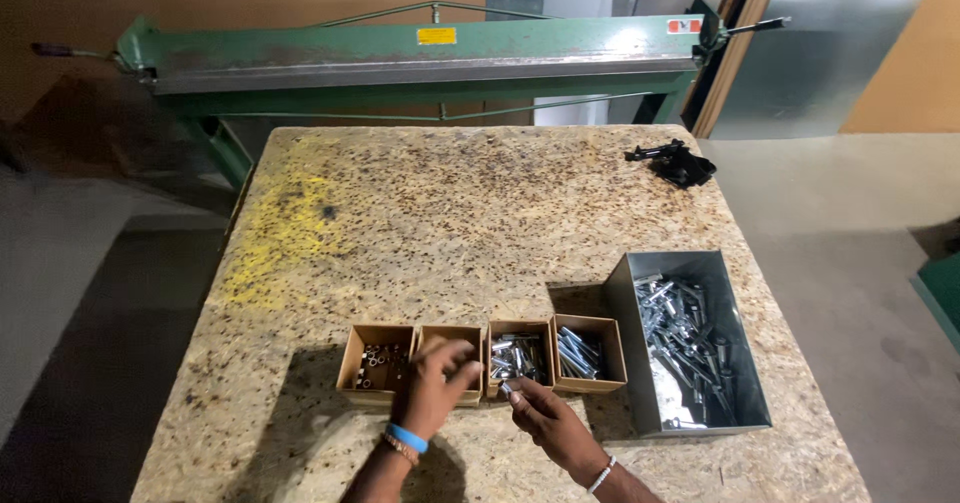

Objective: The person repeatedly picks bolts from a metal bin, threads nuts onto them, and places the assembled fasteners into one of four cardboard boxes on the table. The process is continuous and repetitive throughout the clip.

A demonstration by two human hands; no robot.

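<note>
A small silver bolt [507,388] is pinched at the fingertips of the right hand [548,418], just at the near edge of the third cardboard box [519,357], which holds similar short bolts, so the piece seems to be matched to that box. The left hand [437,383] hovers half-curled over the second cardboard box [450,348], fingers loosely bent; whether it has hold of anything I cannot tell. Left of that hand sits a cardboard box of nuts [376,360]; right of the right hand, a box of longer bolts [588,351] and then a grey metal bin [690,348] of mixed fasteners. All rest on a chipboard table [450,213]; beyond it stands a green sheet-metal brake [420,53].
</note>
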